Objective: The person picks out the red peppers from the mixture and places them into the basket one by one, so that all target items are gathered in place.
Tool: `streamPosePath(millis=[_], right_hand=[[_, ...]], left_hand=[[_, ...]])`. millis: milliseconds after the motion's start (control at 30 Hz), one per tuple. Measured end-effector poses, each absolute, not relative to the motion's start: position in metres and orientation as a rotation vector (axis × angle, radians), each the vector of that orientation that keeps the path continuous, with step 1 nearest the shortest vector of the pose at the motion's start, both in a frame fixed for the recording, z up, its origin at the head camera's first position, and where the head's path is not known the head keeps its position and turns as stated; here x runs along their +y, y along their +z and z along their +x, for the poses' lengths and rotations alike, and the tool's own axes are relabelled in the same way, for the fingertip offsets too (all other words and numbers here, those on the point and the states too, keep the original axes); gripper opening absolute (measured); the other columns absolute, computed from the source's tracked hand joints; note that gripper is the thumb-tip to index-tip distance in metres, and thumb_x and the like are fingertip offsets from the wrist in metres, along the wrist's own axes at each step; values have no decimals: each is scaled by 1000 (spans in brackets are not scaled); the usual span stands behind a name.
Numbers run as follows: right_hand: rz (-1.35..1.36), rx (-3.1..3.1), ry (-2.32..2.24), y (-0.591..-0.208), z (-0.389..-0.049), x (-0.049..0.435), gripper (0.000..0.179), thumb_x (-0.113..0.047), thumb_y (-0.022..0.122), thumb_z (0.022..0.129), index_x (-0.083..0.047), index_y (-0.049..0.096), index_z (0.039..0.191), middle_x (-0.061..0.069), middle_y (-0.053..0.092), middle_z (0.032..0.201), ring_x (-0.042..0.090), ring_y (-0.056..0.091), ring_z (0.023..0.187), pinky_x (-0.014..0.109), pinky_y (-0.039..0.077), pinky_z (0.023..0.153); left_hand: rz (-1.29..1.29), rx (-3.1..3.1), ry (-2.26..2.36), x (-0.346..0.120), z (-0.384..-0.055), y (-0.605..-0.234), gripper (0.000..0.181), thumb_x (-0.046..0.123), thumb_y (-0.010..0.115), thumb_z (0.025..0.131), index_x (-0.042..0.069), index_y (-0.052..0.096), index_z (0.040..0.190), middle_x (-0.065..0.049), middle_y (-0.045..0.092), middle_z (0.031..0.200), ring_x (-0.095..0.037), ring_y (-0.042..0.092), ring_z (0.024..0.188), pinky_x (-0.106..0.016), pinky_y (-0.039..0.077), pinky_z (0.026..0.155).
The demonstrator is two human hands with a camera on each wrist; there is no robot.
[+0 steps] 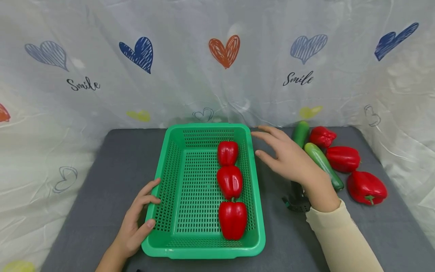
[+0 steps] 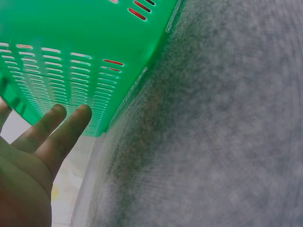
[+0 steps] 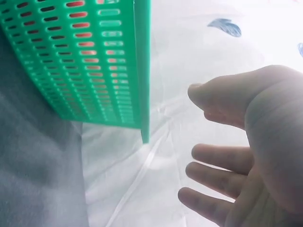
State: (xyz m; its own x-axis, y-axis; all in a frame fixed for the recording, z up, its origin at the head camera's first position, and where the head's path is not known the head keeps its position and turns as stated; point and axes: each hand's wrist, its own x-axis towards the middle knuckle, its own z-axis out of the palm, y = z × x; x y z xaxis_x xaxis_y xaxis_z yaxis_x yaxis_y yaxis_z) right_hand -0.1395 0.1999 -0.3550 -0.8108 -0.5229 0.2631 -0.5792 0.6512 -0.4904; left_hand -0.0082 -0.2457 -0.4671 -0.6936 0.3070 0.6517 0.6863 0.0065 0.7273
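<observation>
A green perforated basket (image 1: 190, 253) stands on the grey table, and along its right side lie three red bell peppers (image 1: 229, 183) in a row. At the basket's left rim is my left hand (image 1: 134, 223), fingers fairly straight, fingertips and thumb against the edge. In the left wrist view, its fingers (image 2: 71, 130) extend beside the slotted side wall. My right hand (image 1: 285, 153) hovers just beyond the right rim, fingers spread and holding nothing. The right wrist view shows a gap between that hand (image 3: 255, 156) and the basket wall (image 3: 94, 61).
Right of my right hand lie two green cucumbers (image 1: 323, 164), partly behind the hand and forearm. Three more red bell peppers (image 1: 367, 187) lie along the table's right side. A white curtain (image 1: 183, 87) with printed hearts hangs behind the grey table (image 1: 102, 181).
</observation>
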Motion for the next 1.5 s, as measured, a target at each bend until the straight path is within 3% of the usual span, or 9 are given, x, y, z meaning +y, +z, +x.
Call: streamPosePath(millis=[200, 433, 800, 1500], right_hand=[[825, -2736, 815, -357, -136, 214, 56, -17, 79, 102, -9, 60, 154, 16, 52, 160, 40, 47, 148, 65, 43, 115], [672, -2786, 750, -358, -124, 235, 58, -20, 78, 102, -11, 59, 156, 14, 52, 160, 38, 50, 144, 64, 50, 106], [505, -2801, 724, -367, -109, 272, 66, -16, 83, 96, -5, 55, 155, 21, 52, 158, 46, 45, 145, 70, 41, 112], [228, -2823, 625, -388, -81, 346, 68, -16, 74, 101, 8, 45, 158, 38, 50, 151, 60, 44, 137, 74, 30, 118]], left_hand=[[-1031, -1977, -1731, -245, -9, -466, 31, 8, 56, 110, -18, 52, 127, -41, 31, 166, -41, 25, 162, -35, 28, 124], [-1031, -1975, -1728, -245, -8, -464, 32, 9, 56, 111, -18, 53, 126, -42, 31, 165, -41, 25, 162, -35, 29, 123], [-1013, -1994, -1721, -246, -7, -465, 31, 10, 57, 111, -18, 53, 126, -41, 32, 165, -41, 27, 162, -35, 28, 123], [-1019, -1994, -1704, -245, -9, -466, 33, 11, 57, 110, -17, 54, 126, -41, 33, 164, -42, 28, 161, -36, 27, 124]])
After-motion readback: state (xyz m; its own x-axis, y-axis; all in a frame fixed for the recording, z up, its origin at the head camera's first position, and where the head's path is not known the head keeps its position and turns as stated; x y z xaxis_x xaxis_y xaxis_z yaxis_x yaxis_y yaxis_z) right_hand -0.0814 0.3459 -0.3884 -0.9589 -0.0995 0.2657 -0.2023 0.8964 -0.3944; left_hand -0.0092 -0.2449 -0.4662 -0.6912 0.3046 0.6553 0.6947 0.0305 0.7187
